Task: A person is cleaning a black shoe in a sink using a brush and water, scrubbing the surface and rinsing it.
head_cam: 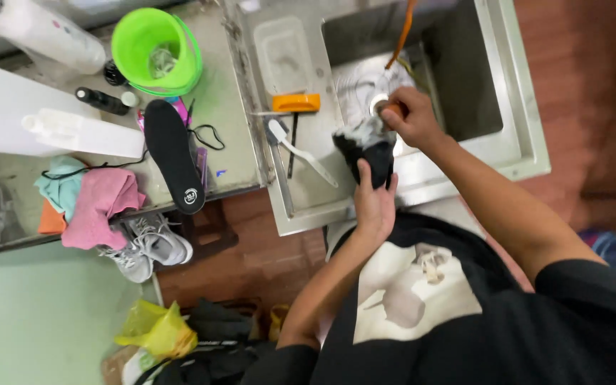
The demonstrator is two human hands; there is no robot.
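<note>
My left hand (373,203) is wrapped tight around a black shoe (372,153), holding it up at the front edge of the metal sink (465,85). The shoe is wet and has white soap foam on its top. My right hand (409,117) is closed around a small brush; I can only see a little brown bit of it, and it presses on the foamy end of the shoe. An orange hose (402,32) hangs down into the sink just above my right hand. On the flat part beside the sink lie a white brush with a long handle (297,148) and an orange scrubber (296,103). Farther left on the counter are a black insole (172,153), a green bucket (155,46), a pink cloth (101,203) and a pair of grey sneakers (144,246). I think the soap makes the shoe slippery, so it could slide out of my left hand and drop into the sink. If I scrub too hard, foam and dirty water could splash onto my black shirt (479,314), which is very close to the edge.
</note>
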